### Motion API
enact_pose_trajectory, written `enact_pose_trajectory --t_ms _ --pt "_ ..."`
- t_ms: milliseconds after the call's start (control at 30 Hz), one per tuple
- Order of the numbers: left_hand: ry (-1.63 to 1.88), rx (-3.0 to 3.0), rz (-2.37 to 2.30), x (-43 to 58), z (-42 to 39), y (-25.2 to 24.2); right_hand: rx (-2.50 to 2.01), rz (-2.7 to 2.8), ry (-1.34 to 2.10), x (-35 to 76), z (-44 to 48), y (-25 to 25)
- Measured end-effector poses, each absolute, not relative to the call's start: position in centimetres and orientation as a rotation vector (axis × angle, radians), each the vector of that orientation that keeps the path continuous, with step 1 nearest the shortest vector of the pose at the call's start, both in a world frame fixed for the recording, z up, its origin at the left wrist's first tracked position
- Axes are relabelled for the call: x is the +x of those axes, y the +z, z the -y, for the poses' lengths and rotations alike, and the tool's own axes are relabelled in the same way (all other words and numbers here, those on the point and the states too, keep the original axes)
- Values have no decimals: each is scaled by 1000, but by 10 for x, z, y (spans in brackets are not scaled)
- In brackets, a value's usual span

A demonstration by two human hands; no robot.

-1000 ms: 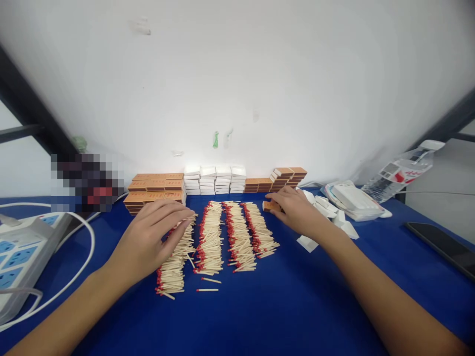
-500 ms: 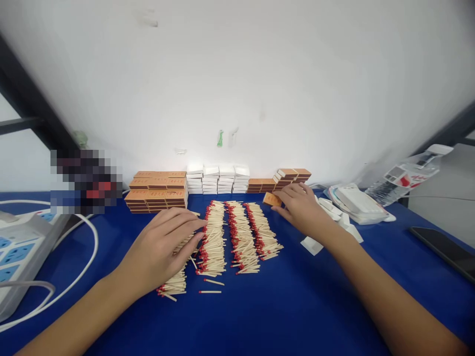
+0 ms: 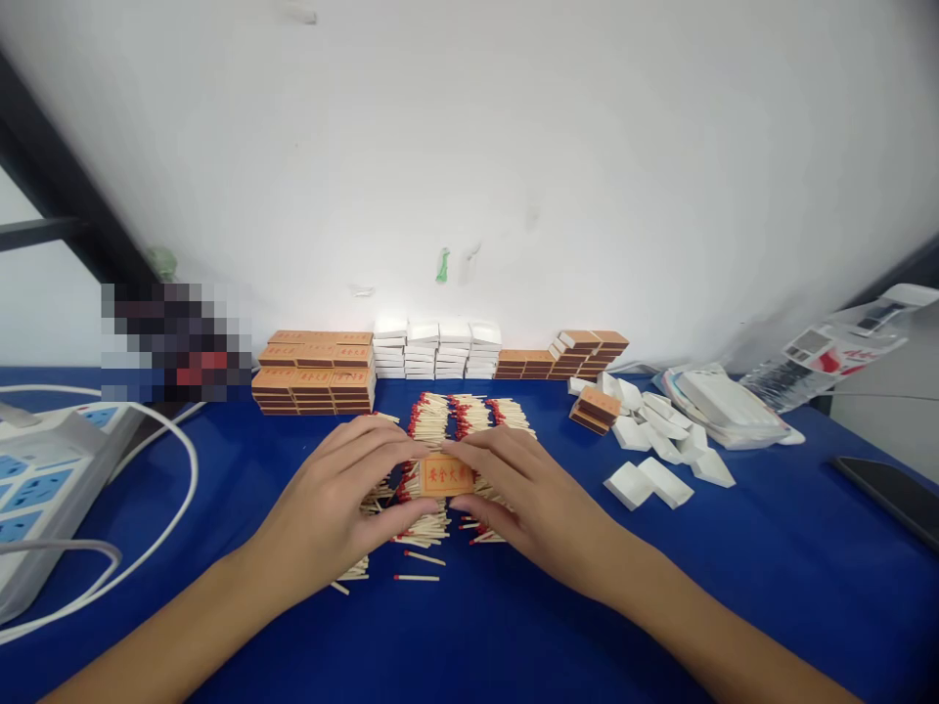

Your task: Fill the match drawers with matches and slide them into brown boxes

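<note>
Over four rows of matches [image 3: 429,416], one orange matchbox [image 3: 448,476], gripped between left hand [image 3: 337,499] and right hand [image 3: 520,494].

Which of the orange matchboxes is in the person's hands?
The orange matchbox at centre, label up, pinched between left hand and right hand over the matches; the rest sit in stacks at the back or beside white trays.

Matchbox [image 3: 449,476]: orange, red lettering. Matches [image 3: 429,420]: pale wood, red heads. Table cover [image 3: 514,626]: solid blue. Rear stacks [image 3: 315,376]: orange-brown. Trays [image 3: 436,350]: white. Power strip [image 3: 44,508]: white, blue sockets.
</note>
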State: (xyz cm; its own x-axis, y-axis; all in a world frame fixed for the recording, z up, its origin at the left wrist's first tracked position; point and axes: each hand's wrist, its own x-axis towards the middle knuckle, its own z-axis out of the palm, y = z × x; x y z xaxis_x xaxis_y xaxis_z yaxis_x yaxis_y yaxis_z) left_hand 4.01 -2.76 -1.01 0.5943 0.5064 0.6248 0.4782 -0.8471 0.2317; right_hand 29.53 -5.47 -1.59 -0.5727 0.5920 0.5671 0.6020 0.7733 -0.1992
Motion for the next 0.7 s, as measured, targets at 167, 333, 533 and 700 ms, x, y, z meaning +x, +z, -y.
enact_pose_trajectory --t_ms 167,333,533,700 --pt "1118 2668 -848 42 29 -9 -870 2278 38 300 54 -18" --pt "1223 2490 -989 44 33 -6 -1065 2024 326 297 60 -11" --pt "1272 2422 -987 48 35 -10 -1075 1769 867 285 68 -5" --pt "1227 2405 -1004 48 35 -13 -1119 1610 1052 282 66 -10"
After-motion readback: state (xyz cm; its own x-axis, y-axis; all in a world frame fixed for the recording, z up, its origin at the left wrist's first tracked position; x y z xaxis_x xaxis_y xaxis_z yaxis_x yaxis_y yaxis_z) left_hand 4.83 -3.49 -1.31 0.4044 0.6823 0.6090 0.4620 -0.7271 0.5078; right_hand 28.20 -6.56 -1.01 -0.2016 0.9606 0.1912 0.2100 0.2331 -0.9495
